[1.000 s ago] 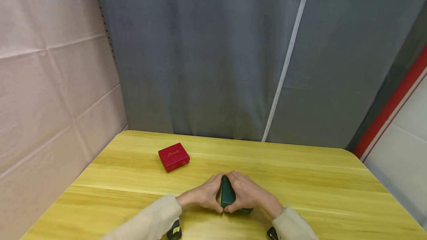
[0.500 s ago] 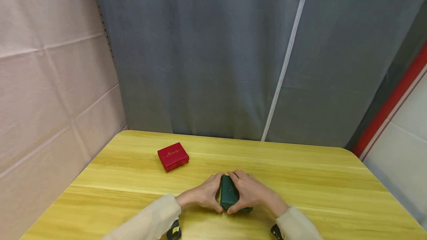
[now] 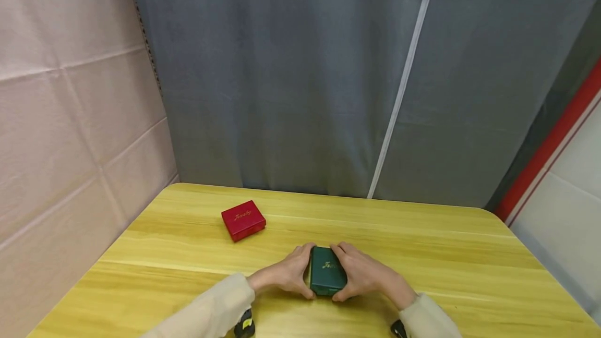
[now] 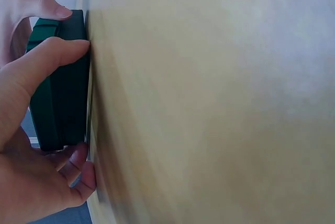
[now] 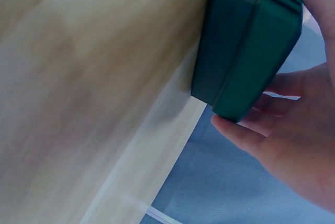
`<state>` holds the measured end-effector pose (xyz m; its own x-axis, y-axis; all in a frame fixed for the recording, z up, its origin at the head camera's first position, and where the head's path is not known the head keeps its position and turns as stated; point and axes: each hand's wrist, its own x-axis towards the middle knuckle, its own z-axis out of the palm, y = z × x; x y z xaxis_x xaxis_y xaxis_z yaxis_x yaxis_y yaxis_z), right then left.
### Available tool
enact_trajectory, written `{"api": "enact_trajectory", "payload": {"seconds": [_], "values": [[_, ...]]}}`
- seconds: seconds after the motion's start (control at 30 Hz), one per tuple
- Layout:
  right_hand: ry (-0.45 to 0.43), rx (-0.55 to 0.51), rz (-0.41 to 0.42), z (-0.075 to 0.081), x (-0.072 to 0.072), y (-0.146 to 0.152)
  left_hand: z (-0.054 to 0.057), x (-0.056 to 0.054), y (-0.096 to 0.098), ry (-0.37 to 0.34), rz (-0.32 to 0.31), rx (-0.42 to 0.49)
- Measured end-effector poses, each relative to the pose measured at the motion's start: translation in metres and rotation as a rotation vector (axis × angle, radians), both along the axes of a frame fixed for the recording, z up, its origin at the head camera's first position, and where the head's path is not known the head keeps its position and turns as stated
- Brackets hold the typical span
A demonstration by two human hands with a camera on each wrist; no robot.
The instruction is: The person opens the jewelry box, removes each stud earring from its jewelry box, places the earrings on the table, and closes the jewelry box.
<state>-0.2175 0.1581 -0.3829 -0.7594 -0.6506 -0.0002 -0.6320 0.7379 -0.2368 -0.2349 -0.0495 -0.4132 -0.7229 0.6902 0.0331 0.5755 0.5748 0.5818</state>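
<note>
A small dark-green jewelry box (image 3: 327, 270) with gold lettering on its lid lies closed on the table in front of the person. My left hand (image 3: 290, 271) holds its left side, thumb at the near corner and fingertips at the far one. On the opposite side, my right hand (image 3: 366, 274) grips the box between thumb and fingers. The right wrist view shows the right thumb by the ridged front of the green box (image 5: 256, 46) and a fingertip at its far corner. In the left wrist view, both thumbs touch the near face of the box (image 4: 68, 93).
A red jewelry box (image 3: 243, 220) with gold lettering sits closed, farther back and to the left on the yellow wood-grain table (image 3: 451, 265). Behind the table hangs a grey curtain (image 3: 291, 77). Pale cloth (image 3: 70, 108) covers the left side.
My right hand has slid to the right over the green box, uncovering more of its lid and the gold lettering. The left hand has stayed in place, and so has the red box.
</note>
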Motion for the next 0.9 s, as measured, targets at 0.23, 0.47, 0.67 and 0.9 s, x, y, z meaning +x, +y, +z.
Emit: {"api": "enact_trajectory", "payload": {"seconds": [0.23, 0.47, 0.67, 0.9], "values": [[0.024, -0.016, 0.017, -0.002, -0.001, 0.002, 0.0, 0.0, 0.001, -0.022, 0.013, -0.003], [-0.004, -0.036, 0.032, 0.0, -0.004, 0.003, 0.001, -0.001, 0.0, -0.046, 0.018, 0.0], [-0.03, -0.046, 0.034, 0.001, -0.004, 0.005, 0.0, -0.001, -0.001, -0.05, 0.012, 0.001], [-0.067, -0.032, -0.001, 0.003, 0.0, 0.012, 0.0, 0.0, -0.001, -0.033, 0.014, -0.005]]}}
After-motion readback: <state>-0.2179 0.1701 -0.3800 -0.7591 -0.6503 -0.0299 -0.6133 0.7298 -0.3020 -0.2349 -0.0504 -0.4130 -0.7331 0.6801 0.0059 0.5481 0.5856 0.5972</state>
